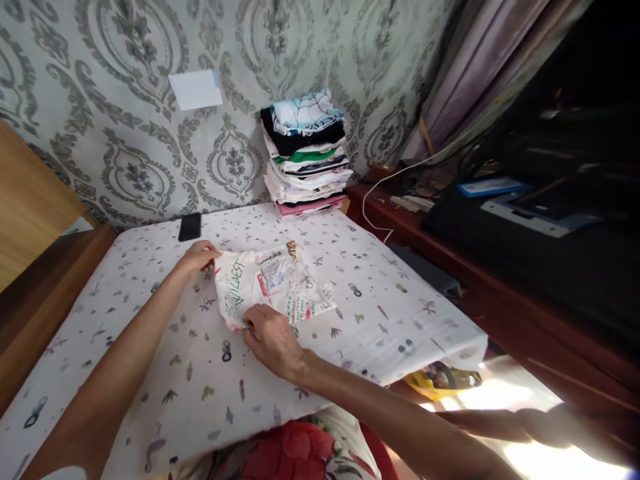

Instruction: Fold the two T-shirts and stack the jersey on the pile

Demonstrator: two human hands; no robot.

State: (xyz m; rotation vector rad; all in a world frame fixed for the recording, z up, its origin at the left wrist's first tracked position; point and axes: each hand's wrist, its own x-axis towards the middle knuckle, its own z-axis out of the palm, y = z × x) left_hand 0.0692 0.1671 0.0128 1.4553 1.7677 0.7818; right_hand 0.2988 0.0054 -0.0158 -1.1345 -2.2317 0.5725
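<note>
A folded white garment (274, 280) with green, red and black lettering lies on the patterned white cloth in front of me. Its exact cut cannot be made out because of the folds. My left hand (201, 255) pinches its far left corner between thumb and fingers. At the near edge, my right hand (273, 340) has its fingers closed on the fabric and covers part of the print. The garment's right end lies loose and uneven on the cloth.
A tall stack of folded clothes (307, 160) stands against the wall. Left of it lies a black phone (190, 227). A white cable (367, 200) runs along the dark red cabinet (400, 213) at right. Below the table's right edge sits a yellow item (425, 385).
</note>
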